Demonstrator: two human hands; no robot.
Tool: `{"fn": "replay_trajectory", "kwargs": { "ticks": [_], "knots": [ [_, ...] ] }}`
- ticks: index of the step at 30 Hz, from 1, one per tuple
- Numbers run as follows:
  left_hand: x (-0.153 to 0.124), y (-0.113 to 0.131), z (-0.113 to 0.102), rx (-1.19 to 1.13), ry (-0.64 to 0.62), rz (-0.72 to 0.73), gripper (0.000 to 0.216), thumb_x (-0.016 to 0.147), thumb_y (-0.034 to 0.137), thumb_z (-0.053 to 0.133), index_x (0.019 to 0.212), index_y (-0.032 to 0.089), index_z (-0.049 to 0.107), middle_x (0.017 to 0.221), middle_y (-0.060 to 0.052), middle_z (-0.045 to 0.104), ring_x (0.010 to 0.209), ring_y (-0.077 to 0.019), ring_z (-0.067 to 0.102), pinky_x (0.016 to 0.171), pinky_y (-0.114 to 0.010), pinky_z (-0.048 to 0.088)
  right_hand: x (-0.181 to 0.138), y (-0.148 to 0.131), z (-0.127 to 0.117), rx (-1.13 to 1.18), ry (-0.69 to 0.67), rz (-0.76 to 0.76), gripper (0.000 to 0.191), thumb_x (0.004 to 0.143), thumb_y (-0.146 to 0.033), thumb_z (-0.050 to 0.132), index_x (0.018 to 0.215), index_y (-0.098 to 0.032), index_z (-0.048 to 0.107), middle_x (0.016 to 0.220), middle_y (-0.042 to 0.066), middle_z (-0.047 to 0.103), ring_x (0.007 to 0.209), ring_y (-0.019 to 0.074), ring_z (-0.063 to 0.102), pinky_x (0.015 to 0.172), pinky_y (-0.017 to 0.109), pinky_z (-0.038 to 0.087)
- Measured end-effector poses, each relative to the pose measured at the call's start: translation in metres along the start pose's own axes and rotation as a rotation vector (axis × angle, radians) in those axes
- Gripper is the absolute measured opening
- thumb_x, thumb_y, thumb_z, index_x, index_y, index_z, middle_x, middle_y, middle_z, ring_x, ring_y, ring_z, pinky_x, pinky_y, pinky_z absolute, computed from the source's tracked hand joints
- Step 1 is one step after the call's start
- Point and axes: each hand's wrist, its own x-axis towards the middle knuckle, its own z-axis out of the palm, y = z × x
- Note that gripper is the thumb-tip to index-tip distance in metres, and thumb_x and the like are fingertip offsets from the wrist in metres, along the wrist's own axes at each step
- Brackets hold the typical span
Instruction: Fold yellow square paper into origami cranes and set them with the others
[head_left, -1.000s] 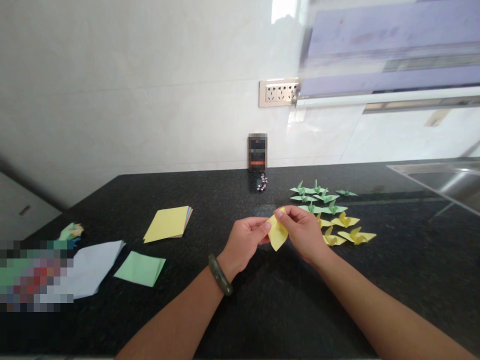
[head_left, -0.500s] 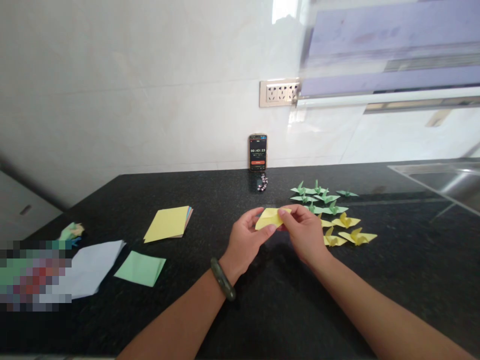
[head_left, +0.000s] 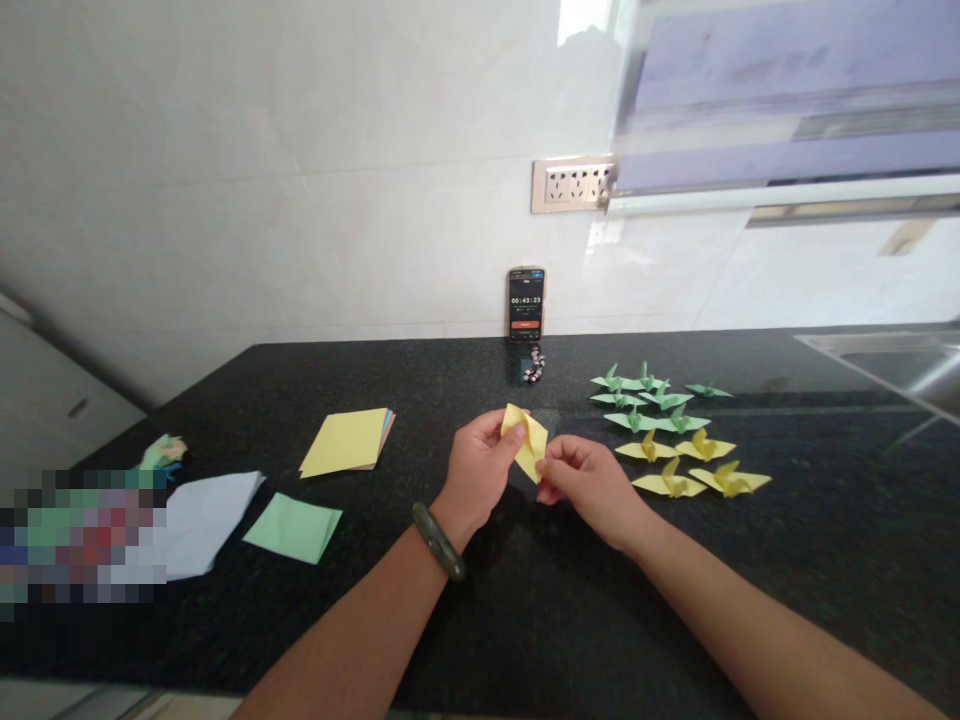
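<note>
A folded piece of yellow origami paper [head_left: 531, 440] is held above the dark countertop, tilted with one corner up. My left hand [head_left: 480, 465] pinches its left side, thumb lying across the front. At the lower right corner, the thumb and fingertips of my right hand [head_left: 589, 485] grip the paper's edge. To the right stand yellow paper cranes [head_left: 731, 480] in two rows, with several green paper cranes [head_left: 679, 420] behind them. A dark green bangle [head_left: 439, 542] circles my left wrist.
A stack of coloured paper [head_left: 345, 442], yellow on top, lies left of my hands, near a folded green sheet [head_left: 292, 527] and white paper [head_left: 214, 520]. A phone [head_left: 526, 305] showing a timer leans on the wall behind beads [head_left: 535, 365]. A sink [head_left: 885, 350] is far right.
The yellow paper has turned from lying wide between both hands to a steep tilt. My right hand has shifted down to its lower corner. The view has swung slightly left.
</note>
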Motion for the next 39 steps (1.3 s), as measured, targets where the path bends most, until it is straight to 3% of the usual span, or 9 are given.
{"fn": "replay_trajectory", "kwargs": {
  "ticks": [4, 9, 19, 23, 29, 39],
  "knots": [
    [-0.001, 0.000, -0.003, 0.063, -0.072, -0.019, 0.023, 0.073, 0.035, 0.059, 0.070, 0.013, 0.060, 0.061, 0.001, 0.056, 0.055, -0.0097, 0.048, 0.052, -0.021, 0.038, -0.002, 0.000, 0.002, 0.027, -0.040, 0.013, 0.023, 0.070, -0.033, 0.062, 0.059, -0.016, 0.051, 0.048, -0.002, 0.058, 0.044, 0.0083, 0.053, 0.048, 0.020, 0.043],
    [-0.001, -0.002, -0.004, 0.094, -0.070, -0.052, 0.026, 0.073, 0.038, 0.059, 0.069, 0.013, 0.060, 0.057, 0.001, 0.054, 0.050, -0.0093, 0.046, 0.048, -0.021, 0.036, 0.000, 0.002, 0.002, 0.068, 0.033, -0.038, 0.031, 0.072, -0.046, 0.061, 0.066, -0.015, 0.055, 0.051, -0.001, 0.059, 0.045, 0.0088, 0.053, 0.048, 0.021, 0.045],
    [-0.003, -0.001, -0.002, 0.145, -0.066, -0.041, 0.030, 0.076, 0.040, 0.055, 0.065, 0.013, 0.061, 0.055, 0.000, 0.054, 0.052, -0.0106, 0.047, 0.050, -0.022, 0.037, 0.007, 0.012, -0.001, 0.078, 0.101, -0.088, 0.025, 0.069, -0.037, 0.066, 0.071, -0.016, 0.054, 0.055, -0.003, 0.055, 0.049, 0.0095, 0.051, 0.050, 0.024, 0.045],
    [-0.002, -0.005, -0.003, 0.198, -0.093, -0.001, 0.032, 0.078, 0.042, 0.052, 0.068, 0.013, 0.061, 0.057, 0.000, 0.055, 0.052, -0.0106, 0.046, 0.049, -0.022, 0.036, 0.009, 0.019, -0.003, -0.060, 0.159, -0.260, 0.024, 0.071, -0.030, 0.064, 0.090, -0.018, 0.055, 0.064, -0.002, 0.056, 0.055, 0.0115, 0.053, 0.052, 0.025, 0.045],
    [0.000, -0.006, -0.006, 0.261, -0.071, 0.076, 0.030, 0.080, 0.041, 0.049, 0.073, 0.015, 0.062, 0.061, 0.001, 0.056, 0.054, -0.0107, 0.047, 0.050, -0.021, 0.035, 0.003, 0.013, -0.008, -0.536, 0.167, -0.626, 0.029, 0.082, -0.023, 0.051, 0.109, -0.024, 0.061, 0.081, 0.003, 0.059, 0.072, 0.0150, 0.056, 0.067, 0.028, 0.047],
    [0.001, -0.002, -0.009, 0.366, -0.027, 0.108, 0.037, 0.080, 0.046, 0.046, 0.065, 0.015, 0.061, 0.053, 0.002, 0.049, 0.050, -0.0108, 0.044, 0.046, -0.022, 0.032, -0.001, 0.009, -0.008, -0.689, 0.135, -0.721, 0.037, 0.085, -0.021, 0.048, 0.121, -0.025, 0.055, 0.085, 0.005, 0.059, 0.075, 0.0158, 0.057, 0.066, 0.027, 0.048]
  ]
}}
